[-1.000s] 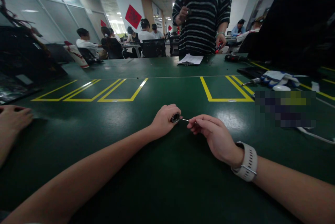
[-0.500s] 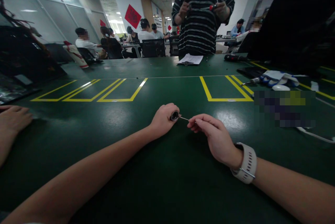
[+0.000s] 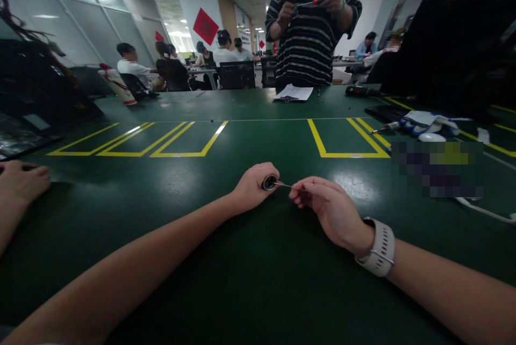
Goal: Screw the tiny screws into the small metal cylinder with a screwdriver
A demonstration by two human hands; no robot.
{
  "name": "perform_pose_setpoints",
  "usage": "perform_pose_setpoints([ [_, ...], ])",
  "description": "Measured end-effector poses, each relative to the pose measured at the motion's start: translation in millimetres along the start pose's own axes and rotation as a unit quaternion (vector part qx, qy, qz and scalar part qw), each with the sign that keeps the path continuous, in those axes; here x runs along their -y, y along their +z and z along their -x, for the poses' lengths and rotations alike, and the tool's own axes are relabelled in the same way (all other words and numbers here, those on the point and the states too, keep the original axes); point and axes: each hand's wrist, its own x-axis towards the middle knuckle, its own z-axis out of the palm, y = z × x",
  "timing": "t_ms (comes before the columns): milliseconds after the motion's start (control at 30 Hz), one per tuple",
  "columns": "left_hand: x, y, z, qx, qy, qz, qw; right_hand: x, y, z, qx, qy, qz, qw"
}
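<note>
My left hand [image 3: 255, 186] is closed around a small dark cylinder [image 3: 269, 182] with a shiny ring-shaped open end facing me; most of its body is hidden in the fist. Between thumb and fingers, my right hand [image 3: 322, 200] pinches a thin metal rod [image 3: 285, 185], maybe a pick or tweezers; its exact kind is too small to tell. The rod's far tip reaches the cylinder's open end. Both hands are above the green table [image 3: 258, 259]. A light watch strap [image 3: 377, 248] circles my right wrist.
Yellow tape outlines [image 3: 177, 155] mark the table. To the right are white-blue gloves [image 3: 429, 121], a screwdriver-like tool [image 3: 385, 127] and a white cable [image 3: 486, 211]. A clipboard [image 3: 294, 92] lies at the far edge. Another person's hand [image 3: 24, 181] rests at left; a person in stripes [image 3: 306, 38] stands opposite.
The rod's tip now sits over the cylinder's opening, where it was at its rim before. My hands barely moved. The standing person's hands and red tool rose slightly.
</note>
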Motion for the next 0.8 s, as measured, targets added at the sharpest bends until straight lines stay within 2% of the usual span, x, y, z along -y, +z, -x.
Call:
perform_pose_setpoints([
  [167,1.9,1.6,-0.2,-0.015,-0.007,0.022,1.000,-0.2,1.5,0.5,0.001,-0.014,-0.005,1.000],
  [333,1.6,2.8,-0.2,-0.018,-0.019,-0.062,0.998,-2.7,1.8,3.3,-0.018,-0.065,0.080,0.995],
  [467,0.2,1.8,0.0,0.005,-0.004,-0.116,0.993,-3.2,2.6,3.4,-0.003,-0.064,0.128,0.990],
  [600,-0.6,0.6,0.5,0.016,0.006,-0.100,0.995,-1.1,2.0,1.9,0.003,-0.027,0.069,0.997],
  [800,0.9,0.6,0.4,-0.004,-0.003,-0.005,1.000,1.5,-0.3,-0.3,0.000,0.012,-0.013,1.000],
])
